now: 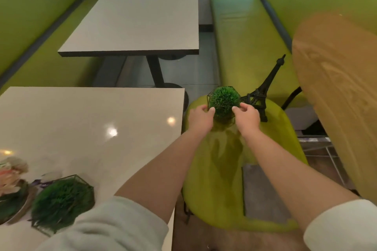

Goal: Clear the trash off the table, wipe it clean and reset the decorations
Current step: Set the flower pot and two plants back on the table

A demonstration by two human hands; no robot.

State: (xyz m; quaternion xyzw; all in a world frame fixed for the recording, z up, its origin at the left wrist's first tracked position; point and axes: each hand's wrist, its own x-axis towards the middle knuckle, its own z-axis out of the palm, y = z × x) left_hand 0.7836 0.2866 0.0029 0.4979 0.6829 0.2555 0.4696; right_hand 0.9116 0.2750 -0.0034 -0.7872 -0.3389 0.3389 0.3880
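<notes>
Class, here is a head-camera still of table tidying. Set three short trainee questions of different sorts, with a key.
1. True or false: both hands grip the grass ball planter on the green seat.
2. Which ornament stands just right of the right hand? A) candle B) Eiffel Tower model C) mug
3. Where does the second grass planter rest?

Key: 1 true, left hand included. 2 B. 3 On the near table.

This is a cafe or diner seating area. Long green padded booth benches flank a row of pale rectangular tables on dark pedestal legs, and small decorations sit by the near table's front left corner.
</notes>
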